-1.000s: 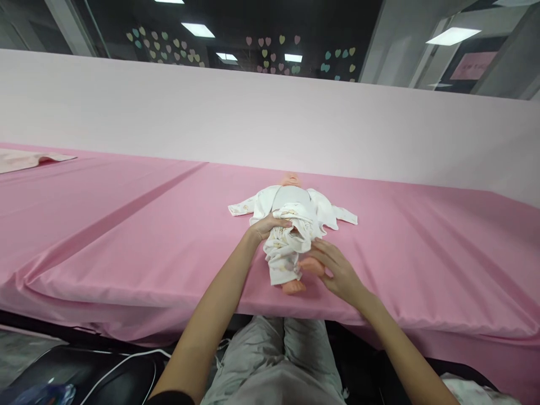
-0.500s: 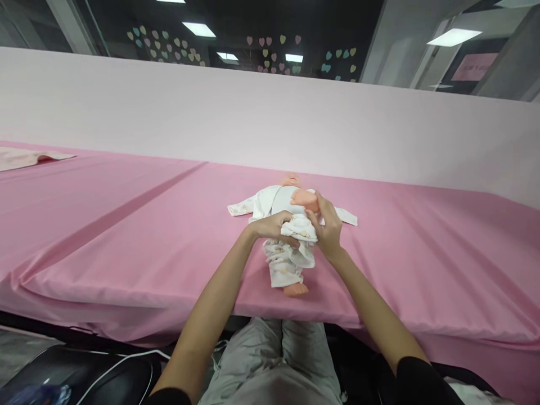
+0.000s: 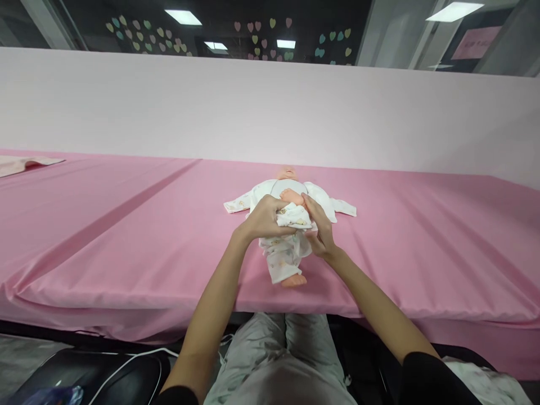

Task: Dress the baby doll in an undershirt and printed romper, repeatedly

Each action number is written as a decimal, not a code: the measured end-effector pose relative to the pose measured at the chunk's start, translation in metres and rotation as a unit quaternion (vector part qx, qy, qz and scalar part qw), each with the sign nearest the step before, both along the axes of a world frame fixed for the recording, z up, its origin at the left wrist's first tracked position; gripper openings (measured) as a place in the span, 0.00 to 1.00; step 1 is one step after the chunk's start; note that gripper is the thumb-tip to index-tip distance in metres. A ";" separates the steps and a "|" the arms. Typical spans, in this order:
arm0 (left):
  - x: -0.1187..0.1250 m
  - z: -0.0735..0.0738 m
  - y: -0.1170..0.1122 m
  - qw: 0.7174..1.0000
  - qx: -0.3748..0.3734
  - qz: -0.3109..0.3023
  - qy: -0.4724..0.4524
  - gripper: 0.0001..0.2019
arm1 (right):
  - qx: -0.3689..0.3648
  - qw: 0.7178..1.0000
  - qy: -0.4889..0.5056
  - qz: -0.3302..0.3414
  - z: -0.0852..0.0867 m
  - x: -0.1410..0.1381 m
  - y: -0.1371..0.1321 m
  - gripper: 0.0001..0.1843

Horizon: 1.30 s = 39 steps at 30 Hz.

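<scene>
A baby doll [image 3: 287, 173] lies on its back on the pink-covered table, head away from me. Its white printed top [image 3: 265, 192] has both sleeves spread wide. White patterned baby pants [image 3: 279, 256] cover one leg, whose bare foot [image 3: 294, 280] points toward me. The other leg is folded up, and its bare foot [image 3: 292, 196] shows above the bunched pants leg. My left hand [image 3: 266, 218] grips that bunched cloth, thumb below and fingers above. On the opposite side my right hand [image 3: 320, 226] wraps the cloth near the ankle, its fingertips partly hidden behind the raised leg.
The pink cover [image 3: 126, 242] hangs over the table's front edge, close to my legs [image 3: 274, 349]. Behind the table stands a white wall [image 3: 236, 112]. A pale cloth [image 3: 25, 164] lies at the far left. Black chairs [image 3: 113, 377] are below, with a white cable [image 3: 126, 360].
The raised foot has come lower and further out of the bunched cloth's top. My right hand has shifted from the foot down around the cloth and ankle. My view has tilted slightly.
</scene>
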State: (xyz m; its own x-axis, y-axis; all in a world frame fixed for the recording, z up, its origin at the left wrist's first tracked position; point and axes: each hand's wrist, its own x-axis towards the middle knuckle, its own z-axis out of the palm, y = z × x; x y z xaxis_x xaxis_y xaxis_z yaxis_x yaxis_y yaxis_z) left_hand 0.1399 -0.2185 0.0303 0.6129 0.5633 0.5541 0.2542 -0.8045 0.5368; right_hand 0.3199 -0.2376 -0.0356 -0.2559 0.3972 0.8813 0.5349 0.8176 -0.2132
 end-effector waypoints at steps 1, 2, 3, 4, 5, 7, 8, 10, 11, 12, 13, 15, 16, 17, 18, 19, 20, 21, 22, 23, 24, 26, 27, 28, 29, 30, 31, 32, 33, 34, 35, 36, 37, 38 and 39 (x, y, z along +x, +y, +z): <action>0.001 -0.001 0.000 1.000 -0.016 -0.019 0.000 0.13 | 0.003 1.000 -0.013 0.002 0.001 -0.001 -0.002 0.36; 0.002 -0.002 0.001 0.999 -0.037 -0.040 0.000 0.12 | 0.006 1.000 -0.024 0.000 0.002 -0.002 -0.004 0.38; 0.002 -0.003 0.002 0.997 -0.058 -0.059 0.000 0.11 | 0.007 0.999 -0.032 -0.004 0.003 -0.003 -0.005 0.39; 0.002 -0.004 0.003 0.994 -0.078 -0.072 -0.003 0.10 | 0.006 0.999 -0.037 -0.009 0.004 -0.004 -0.006 0.39; 0.001 -0.004 0.004 0.992 -0.095 -0.080 -0.006 0.10 | 0.004 0.999 -0.039 -0.011 0.004 -0.005 -0.007 0.38; 0.000 -0.004 0.005 0.988 -0.128 -0.086 -0.014 0.10 | -0.005 0.999 -0.040 -0.009 0.005 -0.005 -0.007 0.37; 0.000 -0.004 0.006 0.985 -0.145 -0.088 -0.016 0.10 | -0.008 0.999 -0.038 -0.005 0.005 -0.005 -0.007 0.37; 0.000 -0.003 0.006 0.980 -0.174 -0.095 -0.015 0.10 | -0.003 1.000 -0.030 -0.001 0.004 -0.006 -0.006 0.39; 0.000 -0.003 0.006 0.978 -0.185 -0.100 -0.014 0.10 | 0.003 1.000 -0.028 -0.003 0.004 -0.006 -0.005 0.40; 0.001 -0.003 0.005 0.976 -0.194 -0.103 -0.014 0.11 | 0.009 1.000 -0.027 -0.009 0.003 -0.006 -0.004 0.41; 0.002 -0.003 0.004 0.974 -0.202 -0.107 -0.013 0.11 | 0.015 0.999 -0.029 -0.018 0.002 -0.007 -0.003 0.41; 0.003 -0.003 0.002 0.969 -0.217 -0.119 -0.005 0.13 | 0.022 0.999 -0.031 -0.038 0.000 -0.008 -0.002 0.41; 0.004 -0.003 0.001 0.966 -0.223 -0.129 0.003 0.14 | 0.027 0.998 -0.031 -0.046 -0.001 -0.009 -0.001 0.41; 0.004 -0.002 0.001 0.964 -0.226 -0.139 0.014 0.15 | 0.033 0.998 -0.027 -0.052 -0.002 -0.010 -0.001 0.42; 0.005 -0.002 0.000 0.963 -0.223 -0.147 0.026 0.16 | 0.038 0.998 -0.018 -0.057 -0.003 -0.010 0.000 0.42; 0.005 -0.001 0.000 0.964 -0.216 -0.153 0.038 0.17 | 0.040 0.997 -0.007 -0.062 -0.004 -0.011 0.000 0.42; 0.005 0.000 -0.001 0.965 -0.204 -0.157 0.052 0.17 | 0.035 0.997 0.006 -0.069 -0.004 -0.012 -0.001 0.42; 0.006 0.000 -0.001 0.968 -0.187 -0.156 0.067 0.17 | 0.026 0.996 0.020 -0.079 -0.003 -0.013 -0.001 0.40; 0.006 0.001 -0.002 0.971 -0.166 -0.151 0.083 0.16 | 0.013 0.995 0.034 -0.090 -0.002 -0.013 -0.002 0.37; 0.007 0.001 -0.004 0.975 -0.138 -0.144 0.100 0.15 | 0.000 0.994 0.046 -0.101 -0.001 -0.013 -0.003 0.34; 0.007 0.001 -0.006 0.978 -0.105 -0.132 0.118 0.13 | -0.009 0.992 0.054 -0.110 0.000 -0.013 -0.003 0.31; 0.008 0.000 -0.013 0.984 -0.030 -0.084 0.156 0.09 | -0.013 0.991 0.063 -0.116 0.002 -0.013 -0.004 0.28; 0.008 -0.001 -0.018 0.984 0.009 -0.045 0.173 0.08 | -0.010 0.991 0.066 -0.115 0.003 -0.012 -0.004 0.27; 0.008 -0.001 -0.023 0.981 0.046 0.004 0.188 0.08 | -0.005 0.991 0.069 -0.113 0.004 -0.012 -0.004 0.27; 0.008 -0.002 -0.028 0.975 0.084 0.060 0.199 0.09 | 0.002 0.991 0.074 -0.112 0.004 -0.011 -0.004 0.26; 0.007 -0.001 -0.033 0.964 0.125 0.116 0.203 0.11 | 0.010 0.991 0.078 -0.110 0.004 -0.011 -0.004 0.26; 0.007 0.000 -0.038 0.951 0.169 0.162 0.202 0.11 | 0.019 0.991 0.081 -0.108 0.004 -0.010 -0.003 0.26; 0.008 0.002 -0.042 0.937 0.215 0.197 0.192 0.11 | 0.028 0.991 0.081 -0.106 0.004 -0.010 -0.003 0.27; 0.008 0.005 -0.045 0.925 0.258 0.218 0.175 0.11 | 0.037 0.991 0.077 -0.103 0.004 -0.009 -0.002 0.26; 0.009 0.007 -0.046 0.915 0.294 0.226 0.158 0.11 | 0.044 0.992 0.071 -0.098 0.004 -0.009 -0.002 0.26; 0.010 0.010 -0.046 0.910 0.317 0.225 0.145 0.11 | 0.049 0.992 0.065 -0.092 0.003 -0.009 -0.002 0.25; 0.010 0.012 -0.046 0.909 0.325 0.220 0.141 0.11 | 0.051 0.993 0.060 -0.086 0.003 -0.008 -0.002 0.25; 0.011 0.014 -0.044 0.912 0.316 0.215 0.146 0.11 | 0.049 0.994 0.058 -0.076 0.003 -0.008 -0.002 0.24; 0.012 0.015 -0.042 0.918 0.297 0.210 0.158 0.11 | 0.042 0.995 0.058 -0.063 0.002 -0.008 -0.002 0.23; 0.012 0.016 -0.039 0.925 0.270 0.204 0.173 0.10 | 0.030 0.997 0.062 -0.047 0.002 -0.009 -0.003 0.22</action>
State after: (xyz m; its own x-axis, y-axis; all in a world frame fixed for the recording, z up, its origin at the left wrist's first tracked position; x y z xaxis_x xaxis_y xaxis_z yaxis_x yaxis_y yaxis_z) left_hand 0.1514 -0.2574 0.0463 0.6037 0.4851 0.6326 0.6775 -0.7304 -0.0864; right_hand 0.3112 -0.2404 -0.0337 -0.1081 0.3593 0.9269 0.5830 0.7782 -0.2336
